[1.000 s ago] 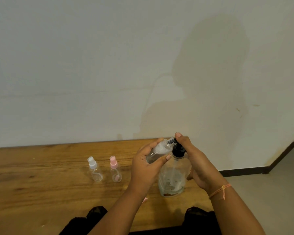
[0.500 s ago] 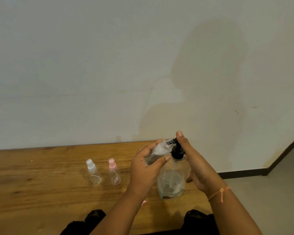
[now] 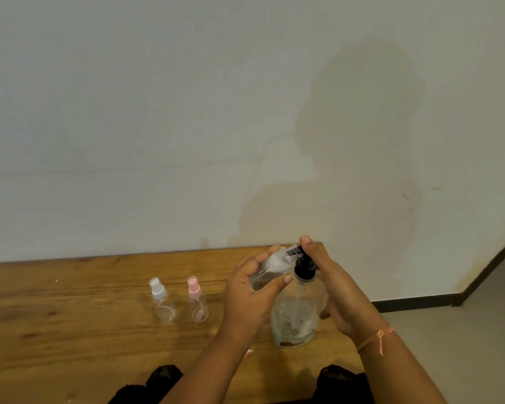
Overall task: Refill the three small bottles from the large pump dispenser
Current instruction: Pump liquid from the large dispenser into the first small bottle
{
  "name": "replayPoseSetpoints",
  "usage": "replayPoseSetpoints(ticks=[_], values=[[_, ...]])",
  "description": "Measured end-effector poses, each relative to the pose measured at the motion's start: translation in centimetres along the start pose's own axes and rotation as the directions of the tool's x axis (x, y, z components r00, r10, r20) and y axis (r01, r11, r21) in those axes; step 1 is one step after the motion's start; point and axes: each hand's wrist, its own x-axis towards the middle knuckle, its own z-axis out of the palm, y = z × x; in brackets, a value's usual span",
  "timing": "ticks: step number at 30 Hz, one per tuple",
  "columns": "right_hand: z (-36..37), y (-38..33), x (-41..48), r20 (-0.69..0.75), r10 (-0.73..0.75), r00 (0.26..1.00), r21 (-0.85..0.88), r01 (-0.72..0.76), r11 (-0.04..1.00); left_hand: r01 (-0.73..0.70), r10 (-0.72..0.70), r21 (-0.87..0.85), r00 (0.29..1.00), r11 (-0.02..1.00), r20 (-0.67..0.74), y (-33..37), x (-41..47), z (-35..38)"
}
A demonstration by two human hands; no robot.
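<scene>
A large clear dispenser bottle (image 3: 295, 316) with a black pump head (image 3: 304, 266) stands on the wooden table (image 3: 70, 316). My left hand (image 3: 251, 293) grips a small clear bottle (image 3: 270, 268), tilted, with its mouth at the pump's spout. My right hand (image 3: 333, 281) lies over the pump, its forefinger stretched along the top and pressing it. Two more small bottles stand upright to the left: one with a white spray cap (image 3: 160, 300), one with a pink spray cap (image 3: 197, 300). Both look clear inside.
The table's right end is just past the dispenser, with bare floor (image 3: 464, 345) beyond. A pale wall (image 3: 187, 126) rises behind the table. A small pink piece (image 3: 247, 353) peeks out on the table under my left forearm. Dark clothing (image 3: 164, 380) shows at the near edge.
Both hands, the small bottle and the pump keep the same pose. The whole scene shifts slightly in the picture as my head moves.
</scene>
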Motion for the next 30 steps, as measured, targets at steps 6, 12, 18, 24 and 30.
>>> replayPoseSetpoints(ticks=[6,12,18,24,30], values=[[0.02,-0.03,0.18,0.011,0.001,1.0,0.018,-0.001,1.0,-0.009,0.009,-0.013,1.0,1.0,0.011,0.21,0.17,0.06],[-0.08,-0.03,0.45,-0.01,0.01,1.0,0.004,-0.01,1.0,-0.009,0.009,0.008,1.0,1.0,0.018,-0.23,0.12,-0.14],[-0.04,-0.09,0.24,0.005,-0.025,1.0,0.018,0.024,1.0,-0.002,0.002,-0.015,1.0,1.0,0.014,-0.16,0.17,-0.13],[-0.07,-0.03,0.34,0.037,0.017,0.999,-0.001,-0.017,1.0,-0.02,0.021,-0.035,0.999,0.999,0.025,0.13,0.38,-0.19],[-0.16,0.19,0.39,0.047,-0.005,0.999,0.022,0.004,1.0,-0.026,0.026,0.002,1.0,1.0,0.017,-0.33,0.5,-0.29]])
